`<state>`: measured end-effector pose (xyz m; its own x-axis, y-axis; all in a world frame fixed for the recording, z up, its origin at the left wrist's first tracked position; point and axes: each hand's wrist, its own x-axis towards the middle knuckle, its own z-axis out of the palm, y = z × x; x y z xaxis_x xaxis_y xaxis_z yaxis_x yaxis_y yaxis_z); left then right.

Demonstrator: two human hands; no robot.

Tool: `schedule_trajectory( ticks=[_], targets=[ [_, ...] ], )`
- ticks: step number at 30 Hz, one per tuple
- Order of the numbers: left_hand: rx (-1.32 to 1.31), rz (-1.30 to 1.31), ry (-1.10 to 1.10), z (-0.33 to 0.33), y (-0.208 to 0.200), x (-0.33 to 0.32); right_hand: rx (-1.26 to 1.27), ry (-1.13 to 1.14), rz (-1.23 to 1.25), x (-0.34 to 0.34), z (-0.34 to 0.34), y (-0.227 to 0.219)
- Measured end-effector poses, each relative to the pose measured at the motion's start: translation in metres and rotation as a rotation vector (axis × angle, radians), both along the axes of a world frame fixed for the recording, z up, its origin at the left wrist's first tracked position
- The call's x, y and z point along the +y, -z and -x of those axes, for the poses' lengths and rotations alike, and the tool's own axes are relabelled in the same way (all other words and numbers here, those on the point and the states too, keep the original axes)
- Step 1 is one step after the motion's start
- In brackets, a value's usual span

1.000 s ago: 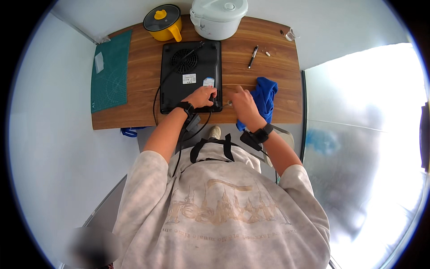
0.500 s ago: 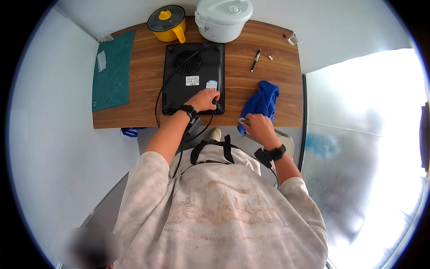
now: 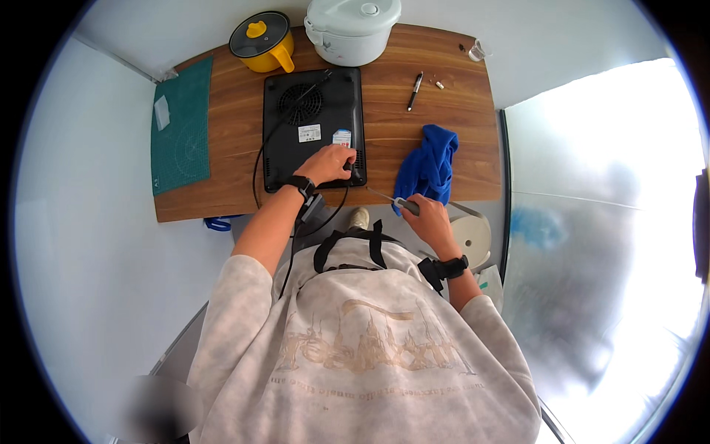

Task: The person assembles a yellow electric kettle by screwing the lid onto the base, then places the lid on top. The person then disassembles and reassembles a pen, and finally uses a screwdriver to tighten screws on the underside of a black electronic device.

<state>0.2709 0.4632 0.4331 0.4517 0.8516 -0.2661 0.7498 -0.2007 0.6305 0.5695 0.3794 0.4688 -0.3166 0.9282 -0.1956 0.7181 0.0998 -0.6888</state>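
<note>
A black induction cooker (image 3: pixel 285 148) lies upside down on the table, its fan grille and labels facing up. My left hand (image 3: pixel 330 163) rests on its near right corner, thumb and fingers pinched round a small dark thing I cannot make out. My right hand (image 3: pixel 427 216) is closed round the grey handle of a screwdriver (image 3: pixel 405 205) at the table's front edge. The screwdriver's thin shaft points left toward the cooker, its tip apart from it. A blue cloth (image 3: pixel 427 169) lies crumpled just beyond my right hand. The cooker's black power cord (image 3: pixel 272 133) runs across its underside.
At the back stand a yellow pot (image 3: pixel 262 57) with a dark lid and a white lidded container (image 3: pixel 353 37). A green cutting mat (image 3: pixel 182 133) covers the left side. A pen (image 3: pixel 415 92) and a small glass (image 3: pixel 478 51) lie to the right. A stool (image 3: pixel 471 238) stands below the edge.
My right hand has turned and moved slightly down beside the cloth, bringing the screwdriver's shaft into sight. My left hand stays at the cooker's corner. The whole view has shifted a little.
</note>
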Motion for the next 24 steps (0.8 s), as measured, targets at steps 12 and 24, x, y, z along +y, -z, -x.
schedule_trajectory(
  ticks=[12,24],
  targets=[
    [0.008,-0.046,-0.075,-0.029,0.017,-0.019,0.125,0.12,-0.102,-0.011,-0.022,0.019],
    [0.006,0.13,-0.068,-0.039,0.013,-0.011,0.238,0.128,-0.126,-0.011,-0.028,0.023]
  ],
)
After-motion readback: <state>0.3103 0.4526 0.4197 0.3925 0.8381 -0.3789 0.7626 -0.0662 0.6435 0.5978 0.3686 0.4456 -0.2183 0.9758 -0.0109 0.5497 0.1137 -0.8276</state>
